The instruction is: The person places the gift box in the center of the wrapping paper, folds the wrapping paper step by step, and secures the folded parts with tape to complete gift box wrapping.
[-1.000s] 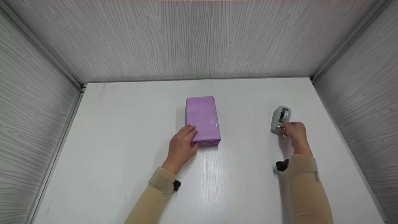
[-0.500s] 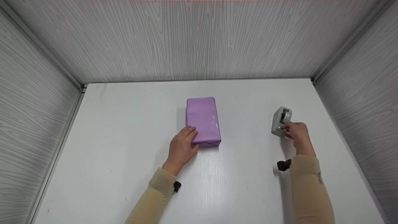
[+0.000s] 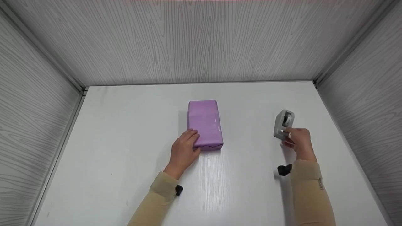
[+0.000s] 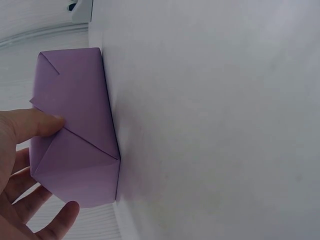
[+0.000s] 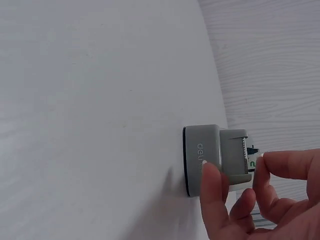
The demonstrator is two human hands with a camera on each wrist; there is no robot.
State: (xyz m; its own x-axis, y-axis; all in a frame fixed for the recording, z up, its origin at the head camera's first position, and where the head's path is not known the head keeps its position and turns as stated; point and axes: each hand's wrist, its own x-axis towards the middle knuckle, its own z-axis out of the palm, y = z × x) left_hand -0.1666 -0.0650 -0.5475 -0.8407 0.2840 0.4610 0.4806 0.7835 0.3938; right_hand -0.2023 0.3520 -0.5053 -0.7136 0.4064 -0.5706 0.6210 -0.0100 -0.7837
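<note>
The purple wrapped box (image 3: 205, 124) lies flat on the white table (image 3: 125, 131), just about midway across. The left hand (image 3: 182, 153) holds its near left corner: the thumb presses the folded near end face, while the other fingers, a little spread, bend over the corner onto the top. Well apart from it, on the right side of the table, the grey tape dispenser (image 3: 279, 125) stands at the fingertips of the right hand (image 3: 300, 140). There, thumb and one finger meet in a pinch at the end of the tape (image 5: 252, 164), beside the toothed cutter (image 5: 245, 156); how much film is between the tips is too small to tell. The remaining fingers stand apart from the pinch, one extended before the dispenser's near face.

Against one second ago, box, dispenser and left hand keep their places, but the right hand's lower fingers, hidden then, now show by the dispenser's near end.

The box's long axis runs near to far, its far end slightly left. The dispenser also points near to far, leaning right at the far end, its cutter toward the near side.
</note>
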